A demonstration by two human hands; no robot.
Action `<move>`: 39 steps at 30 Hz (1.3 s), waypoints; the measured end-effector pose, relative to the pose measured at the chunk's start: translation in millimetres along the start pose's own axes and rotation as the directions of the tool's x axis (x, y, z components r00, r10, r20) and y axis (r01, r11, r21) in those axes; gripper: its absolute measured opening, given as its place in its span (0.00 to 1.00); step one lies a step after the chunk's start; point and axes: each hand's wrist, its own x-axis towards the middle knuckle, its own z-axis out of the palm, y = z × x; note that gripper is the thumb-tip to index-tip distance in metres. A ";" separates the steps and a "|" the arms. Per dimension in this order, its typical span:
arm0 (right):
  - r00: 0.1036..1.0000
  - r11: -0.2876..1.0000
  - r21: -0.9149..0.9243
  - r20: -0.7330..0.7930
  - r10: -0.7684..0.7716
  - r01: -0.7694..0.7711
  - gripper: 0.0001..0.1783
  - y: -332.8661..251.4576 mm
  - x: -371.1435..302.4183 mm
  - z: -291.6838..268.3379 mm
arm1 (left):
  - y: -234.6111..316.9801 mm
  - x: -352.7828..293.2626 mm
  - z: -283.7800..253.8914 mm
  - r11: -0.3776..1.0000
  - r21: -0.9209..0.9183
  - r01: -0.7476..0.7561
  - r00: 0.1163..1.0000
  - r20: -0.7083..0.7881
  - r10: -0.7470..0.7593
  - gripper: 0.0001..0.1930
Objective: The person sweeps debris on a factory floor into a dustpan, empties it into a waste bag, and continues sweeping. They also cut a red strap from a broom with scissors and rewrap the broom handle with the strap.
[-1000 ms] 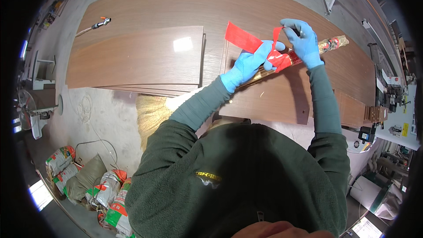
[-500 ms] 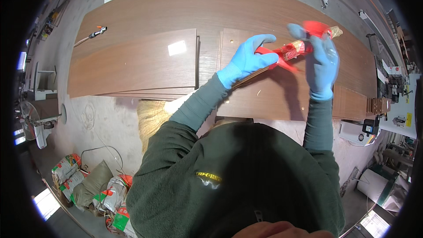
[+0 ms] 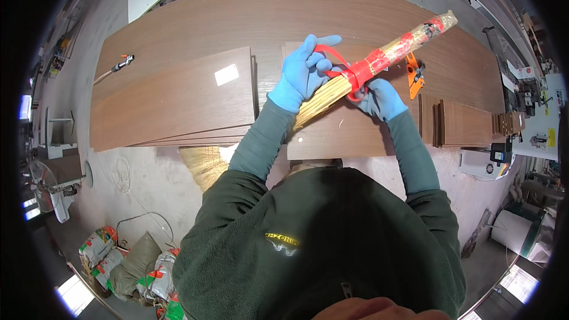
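Observation:
A straw broom lies slantwise over the bench, its handle [image 3: 323, 98] of bundled yellow stalks wrapped in red and clear tape toward the upper right end. Its straw head [image 3: 204, 163] shows beyond my left forearm. A red strip [image 3: 335, 53] loops around the handle at the lower edge of the taped part. My left hand [image 3: 302, 71], in a blue glove, has some fingers curled on the strip, with others stretched out above. My gloved right hand [image 3: 382, 101] is bent in under the handle, closed near the strip's lower end; its fingertips are partly hidden.
An orange-handled hand tool [image 3: 415, 76] lies right of the broom. Brown boards [image 3: 178, 98] are stacked at left with a white label [image 3: 226, 74], and smaller panels [image 3: 465, 123] at right. An air nozzle [image 3: 123, 63] rests at the far left. Sacks [image 3: 133, 264] stand on the floor.
My right hand has come down and left from the handle's upper end to beneath it. My left hand has moved left. The red strip now loops around the handle, and the orange tool has come into view.

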 end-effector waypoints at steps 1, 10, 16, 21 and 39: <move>0.984 0.996 0.090 0.178 -0.001 -0.015 0.22 -1.5 20.7 9.3 | 1.1 0.1 0.4 0.999 -0.010 0.039 0.999 0.036 -0.039 0.32; 0.764 0.858 -0.163 0.556 -0.328 0.487 0.28 -44.2 69.6 103.4 | 1.8 -0.3 10.4 0.990 0.135 -0.037 0.997 0.072 0.028 0.20; 0.738 0.880 -0.163 0.624 -0.259 0.446 0.30 -48.7 59.4 120.1 | 2.8 1.7 23.4 0.980 0.184 -0.073 0.983 -0.152 0.102 0.07; 0.814 0.878 -0.346 0.576 -0.081 0.332 0.25 -54.2 54.7 124.5 | 5.5 5.0 25.6 0.976 0.217 -0.026 0.990 -0.133 0.056 0.04; 0.716 0.342 -0.860 0.038 -0.698 0.379 0.14 -42.5 -79.8 81.4 | 0.2 19.6 8.5 0.905 0.358 -0.232 0.944 -0.141 0.298 0.08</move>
